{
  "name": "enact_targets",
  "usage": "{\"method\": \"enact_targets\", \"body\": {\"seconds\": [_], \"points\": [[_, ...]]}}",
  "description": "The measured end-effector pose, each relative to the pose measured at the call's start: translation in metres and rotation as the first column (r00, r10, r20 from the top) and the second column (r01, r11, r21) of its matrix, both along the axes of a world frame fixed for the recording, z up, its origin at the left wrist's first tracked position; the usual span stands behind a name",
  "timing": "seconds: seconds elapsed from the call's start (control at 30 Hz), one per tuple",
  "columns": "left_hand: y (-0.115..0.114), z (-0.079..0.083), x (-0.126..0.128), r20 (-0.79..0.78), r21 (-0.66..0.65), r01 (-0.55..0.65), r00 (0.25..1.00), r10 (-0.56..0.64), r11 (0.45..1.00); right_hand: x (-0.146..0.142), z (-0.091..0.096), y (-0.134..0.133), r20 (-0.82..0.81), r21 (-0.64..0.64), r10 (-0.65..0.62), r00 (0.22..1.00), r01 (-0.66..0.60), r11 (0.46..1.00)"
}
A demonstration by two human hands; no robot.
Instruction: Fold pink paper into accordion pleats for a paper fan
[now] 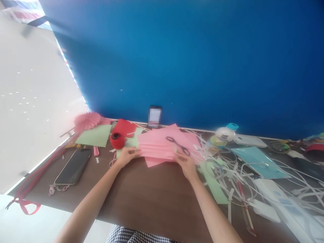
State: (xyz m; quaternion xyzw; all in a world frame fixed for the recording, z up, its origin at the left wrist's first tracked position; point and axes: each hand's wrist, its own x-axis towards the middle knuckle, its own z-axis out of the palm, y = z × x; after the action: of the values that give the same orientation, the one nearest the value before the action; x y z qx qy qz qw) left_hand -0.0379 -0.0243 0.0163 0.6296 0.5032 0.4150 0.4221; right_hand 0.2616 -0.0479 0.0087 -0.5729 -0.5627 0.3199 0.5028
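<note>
A pink sheet of paper (156, 149) with several pleats along its near side lies in front of me. My left hand (127, 157) pinches its left end, and my right hand (186, 164) grips the right end. Under and behind it are more pink sheets (174, 131). Black-handled scissors (178, 145) rest on the pink paper, just beyond my right hand. To the left of my left hand stands a red spool of string (117, 140), with a red paper piece (124, 128) behind it.
A phone (73, 167) and a pink pleated paper fan (87, 122) are on the left. Tangled white cables (235, 175), a glue bottle (225, 133), a teal packet (260, 162) and a power strip (278, 199) crowd the right. A blue wall (189, 67) rises behind the table.
</note>
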Motion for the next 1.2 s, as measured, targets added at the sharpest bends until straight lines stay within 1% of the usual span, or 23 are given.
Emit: {"method": "enact_targets", "body": {"seconds": [0.13,0.23,0.3,0.37,0.47,0.63,0.73,0.83,1.07,1.2], "points": [[0.0018,-0.0030,0.0003,0.029,0.007,-0.009,1.000,0.009,1.000,0.0032,0.0032,-0.0051,0.056,0.027,-0.051,0.997,0.050,0.998],[0.0032,-0.0022,0.0021,0.053,0.003,-0.015,0.998,0.015,1.000,0.0059,0.0038,-0.0064,0.052,0.045,-0.086,0.995,0.084,0.995],[0.0031,0.0002,0.0030,0.073,0.002,-0.042,0.996,0.042,0.999,0.0065,0.0048,-0.0064,0.045,0.030,-0.100,0.994,0.098,0.995],[0.0021,0.0030,0.0032,0.073,-0.006,-0.057,0.996,0.058,0.998,0.0061,0.0063,-0.0064,0.033,0.006,-0.084,0.996,0.084,0.996],[0.0005,0.0058,0.0024,0.027,-0.010,-0.051,0.998,0.051,0.999,0.0049,0.0088,-0.0074,0.000,-0.009,-0.030,1.000,0.030,1.000],[0.0008,0.0049,0.0013,-0.010,0.023,-0.067,0.998,0.067,0.997,0.0036,0.0101,-0.0099,-0.076,0.023,0.070,0.995,-0.069,0.997],[0.0012,0.0032,0.0014,-0.009,0.033,-0.069,0.998,0.070,0.997,0.0031,0.0100,-0.0105,-0.078,0.031,0.034,0.996,-0.031,0.999],[0.0011,0.0023,0.0018,0.005,0.052,-0.055,0.998,0.055,0.997,0.0027,0.0103,-0.0103,-0.029,0.028,-0.009,1.000,0.010,1.000],[0.0015,0.0020,0.0024,-0.025,0.124,-0.015,1.000,0.018,0.992,0.0028,0.0080,-0.0081,0.134,0.121,-0.090,0.987,0.074,0.990],[0.0025,0.0028,0.0028,-0.043,0.141,0.012,0.999,-0.006,0.990,0.0047,0.0044,-0.0063,0.197,0.137,-0.113,0.974,0.087,0.987]]}}
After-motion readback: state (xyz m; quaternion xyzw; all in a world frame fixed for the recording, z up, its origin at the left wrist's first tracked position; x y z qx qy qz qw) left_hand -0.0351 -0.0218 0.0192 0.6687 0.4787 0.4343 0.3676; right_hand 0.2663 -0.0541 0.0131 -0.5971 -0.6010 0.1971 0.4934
